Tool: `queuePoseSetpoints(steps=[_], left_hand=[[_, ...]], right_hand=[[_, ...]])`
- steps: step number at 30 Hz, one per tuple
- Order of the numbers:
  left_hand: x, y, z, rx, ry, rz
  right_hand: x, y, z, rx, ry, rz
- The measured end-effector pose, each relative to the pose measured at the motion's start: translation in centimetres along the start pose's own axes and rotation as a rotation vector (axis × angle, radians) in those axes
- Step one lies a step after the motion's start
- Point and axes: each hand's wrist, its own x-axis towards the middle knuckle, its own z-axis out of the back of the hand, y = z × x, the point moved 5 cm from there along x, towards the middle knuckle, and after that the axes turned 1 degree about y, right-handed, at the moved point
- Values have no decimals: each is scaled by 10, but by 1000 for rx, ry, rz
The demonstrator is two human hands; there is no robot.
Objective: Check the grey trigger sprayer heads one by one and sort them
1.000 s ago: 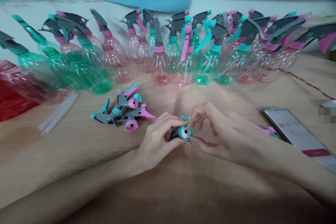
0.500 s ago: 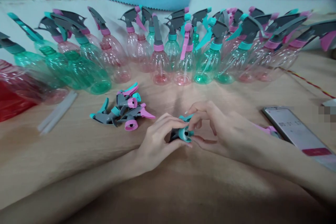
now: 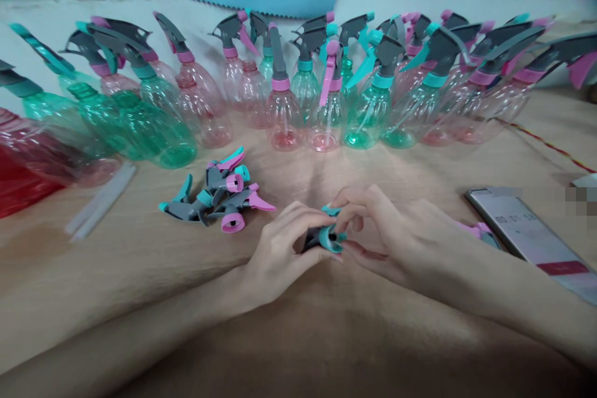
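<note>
Low over the table, my left hand [image 3: 282, 249] pinches a grey and teal trigger spray head [image 3: 329, 237] between thumb and fingers. The round opening of its teal collar faces toward me and to the right. My right hand [image 3: 380, 230] closes on the same spray head from the right, thumb and fingertips at its teal parts; its fingers partly cover them. To the left of my hands lies a pile of loose spray heads [image 3: 219, 193] in grey, pink and teal.
Rows of pink and green spray bottles [image 3: 284, 115] stand along the back. White tubes [image 3: 100, 202] and a red bag [image 3: 23, 180] lie at left. A phone [image 3: 527, 230] showing a timer rests at right beside a pink and grey spray head [image 3: 482, 233]. A twisted cord [image 3: 550, 146] runs behind.
My right fingers have shifted slightly about the teal parts, and the spray head has turned a little. My left hand keeps its grip in nearly the same place.
</note>
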Motion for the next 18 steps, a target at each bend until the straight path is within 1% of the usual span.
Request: queuePoseSetpoints(steps=[2, 3, 7, 11, 14, 16, 18], left_hand=[[0, 1, 0, -6, 5, -8], [0, 1, 0, -12, 3, -15], [-3, 2, 1, -1, -31, -36], [-5, 0, 4, 101, -114, -73], [-6, 0, 4, 125, -133, -78], [-6, -1, 4, 114, -122, -86], [-6, -1, 3, 93, -80, -106]], right_hand=[[0, -1, -2, 27, 16, -13], [1, -1, -4, 47, 0, -25], [2, -2, -12, 113, -147, -125], [-2, 1, -15, 40, -242, -191], [-5, 6, -14, 8, -249, -207], [-6, 8, -15, 68, -231, -199], [-5, 10, -16, 140, -224, -156]])
